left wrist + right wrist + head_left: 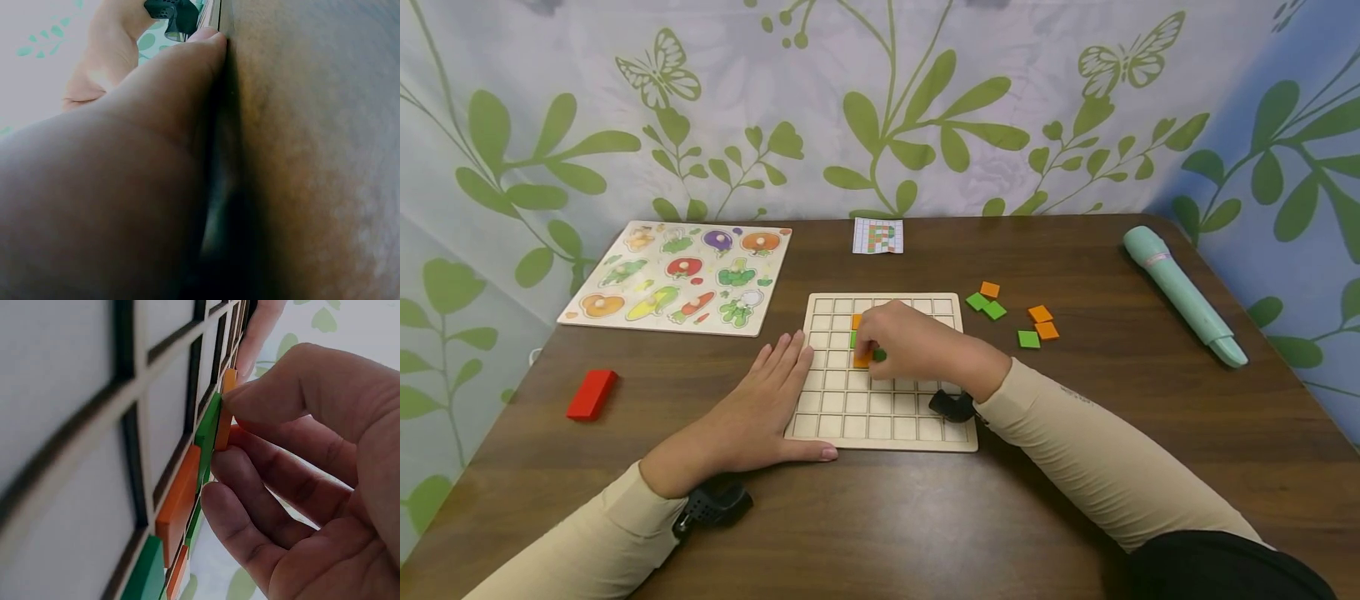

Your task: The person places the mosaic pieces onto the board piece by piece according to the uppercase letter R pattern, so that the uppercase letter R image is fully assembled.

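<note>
A pale wooden grid board (856, 427) lies in the middle of the table. Along its left edge rests my left hand (752, 417), fingers straight and spread, thumb at the near edge. Over the board, my right hand (917, 337) pinches an orange square tile (224, 428) between thumb and fingers, close against the grid. In the right wrist view a green tile (209, 434), another orange tile (180, 500) and a darker green tile (140, 575) sit in neighbouring cells. From above, the right hand hides part of the tiles.
Loose orange tiles (1040, 314) and green tiles (1028, 339) lie right of the board. A small pattern card (878, 237) is behind it. Around these are a vegetable puzzle board (655, 287), a red block (592, 395) and a mint-green microphone-shaped object (1183, 296).
</note>
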The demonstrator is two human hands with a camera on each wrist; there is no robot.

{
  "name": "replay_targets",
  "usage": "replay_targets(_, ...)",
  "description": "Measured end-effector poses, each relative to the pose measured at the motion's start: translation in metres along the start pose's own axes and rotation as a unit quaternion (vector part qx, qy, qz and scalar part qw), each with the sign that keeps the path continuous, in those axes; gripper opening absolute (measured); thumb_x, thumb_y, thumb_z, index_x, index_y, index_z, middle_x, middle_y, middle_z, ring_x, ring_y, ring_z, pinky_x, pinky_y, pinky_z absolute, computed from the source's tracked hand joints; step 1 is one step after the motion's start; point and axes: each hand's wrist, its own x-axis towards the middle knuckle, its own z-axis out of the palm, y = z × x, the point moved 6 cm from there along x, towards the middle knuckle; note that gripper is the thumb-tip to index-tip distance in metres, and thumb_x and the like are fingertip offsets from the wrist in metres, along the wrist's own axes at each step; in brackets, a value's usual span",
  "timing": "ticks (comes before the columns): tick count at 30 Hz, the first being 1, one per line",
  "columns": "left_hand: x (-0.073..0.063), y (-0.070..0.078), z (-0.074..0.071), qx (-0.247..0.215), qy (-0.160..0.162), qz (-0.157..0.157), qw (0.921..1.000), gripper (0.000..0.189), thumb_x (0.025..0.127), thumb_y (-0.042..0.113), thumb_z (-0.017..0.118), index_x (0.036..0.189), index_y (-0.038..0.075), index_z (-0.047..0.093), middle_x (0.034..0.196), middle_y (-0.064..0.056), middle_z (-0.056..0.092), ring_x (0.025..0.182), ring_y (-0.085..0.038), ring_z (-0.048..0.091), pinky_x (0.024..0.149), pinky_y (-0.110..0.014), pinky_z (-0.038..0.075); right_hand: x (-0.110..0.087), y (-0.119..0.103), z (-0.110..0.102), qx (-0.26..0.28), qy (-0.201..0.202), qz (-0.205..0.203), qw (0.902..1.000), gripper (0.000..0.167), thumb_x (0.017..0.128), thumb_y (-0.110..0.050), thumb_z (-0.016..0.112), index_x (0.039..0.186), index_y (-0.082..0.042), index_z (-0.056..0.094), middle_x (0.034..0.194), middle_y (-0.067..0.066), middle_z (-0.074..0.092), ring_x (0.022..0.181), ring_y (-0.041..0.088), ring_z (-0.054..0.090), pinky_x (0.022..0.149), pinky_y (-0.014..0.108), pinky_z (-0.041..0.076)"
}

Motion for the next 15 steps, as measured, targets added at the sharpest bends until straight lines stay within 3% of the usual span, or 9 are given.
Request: replay_targets(15, -0.0001, 0.0026, -0.0004, 0.000, 0.020, 0.013, 0.9997, 0.130, 0.087, 0.087, 0.054, 0.164, -0.009, 0.013, 0.171, -0.028, 0.002, 0.157, -0.043, 0.005, 0.123, -0.059, 0.010, -0.0013, -0.0092, 0.0013, -0.029, 0.004, -0.039, 0.9988, 0.013, 0.092, 0.004, 0.076, 0.093, -0.007, 0.083, 0.094, -0.002, 0.067, 0.087, 0.013, 0.064, 0.084, 0.025, 0.052)
